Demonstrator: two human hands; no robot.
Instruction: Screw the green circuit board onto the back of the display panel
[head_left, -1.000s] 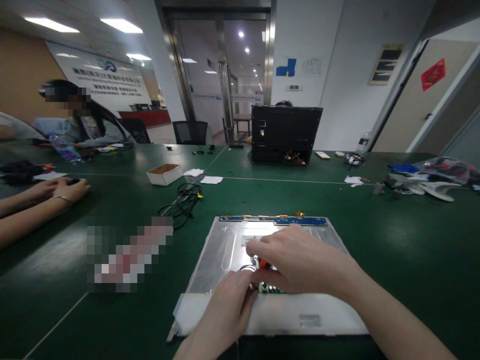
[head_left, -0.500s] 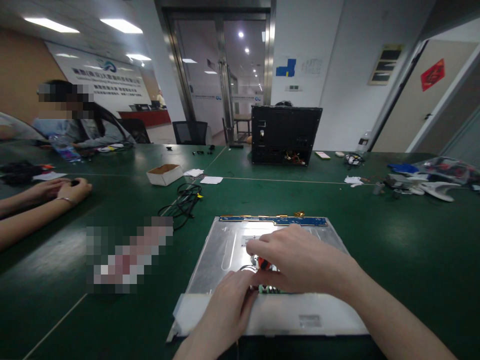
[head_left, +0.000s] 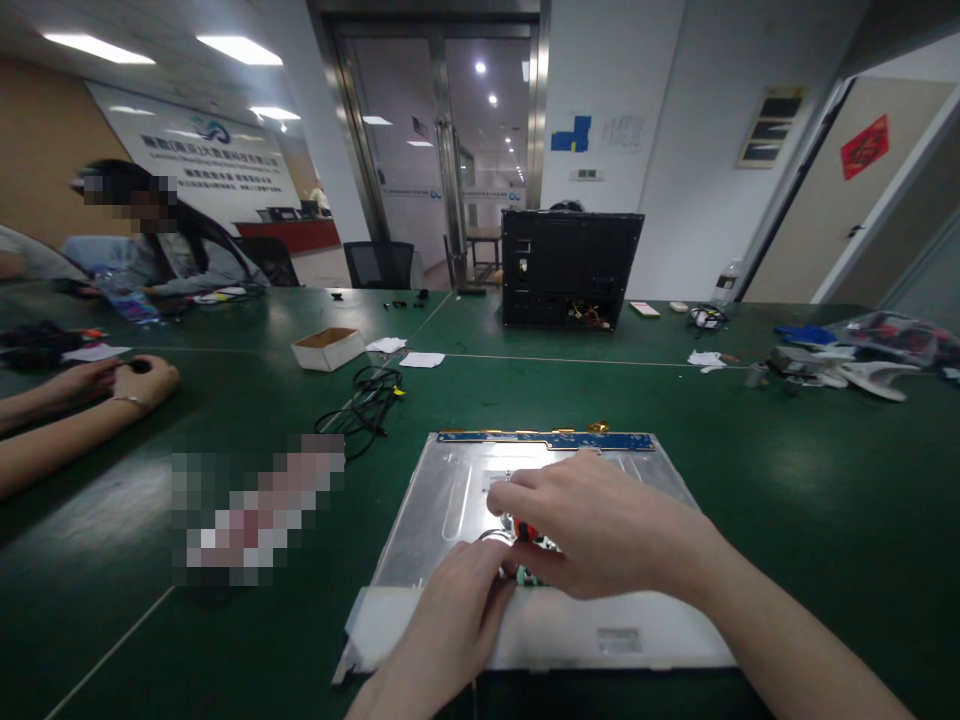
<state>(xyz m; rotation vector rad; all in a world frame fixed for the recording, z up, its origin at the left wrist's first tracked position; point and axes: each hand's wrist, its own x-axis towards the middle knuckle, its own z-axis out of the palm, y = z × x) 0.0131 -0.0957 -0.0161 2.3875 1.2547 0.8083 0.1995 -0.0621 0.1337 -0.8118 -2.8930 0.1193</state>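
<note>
A flat metal panel [head_left: 420, 500] lies on the green table, with a blue circuit strip [head_left: 607, 442] along its far edge and a whitish film [head_left: 555, 625] over its near edge. My right hand [head_left: 585, 520] is closed around a red and black tool [head_left: 525, 530], probably a screwdriver, above the middle of the panel. Close beside it, my left hand [head_left: 465, 590] has its fingertips together at a green board [head_left: 529, 577]; what they hold, if anything, is hidden. The tool's tip is also out of sight.
Black cables [head_left: 367, 405] and an open white box [head_left: 328, 348] lie beyond the panel to the left. A black monitor housing [head_left: 570, 270] stands at the back. Another person's hands [head_left: 142, 382] rest at the far left. Plastic parts [head_left: 832, 370] lie at the right.
My right hand has turned slightly around the red and black tool, its fingers a little further left. My left hand has hardly moved.
</note>
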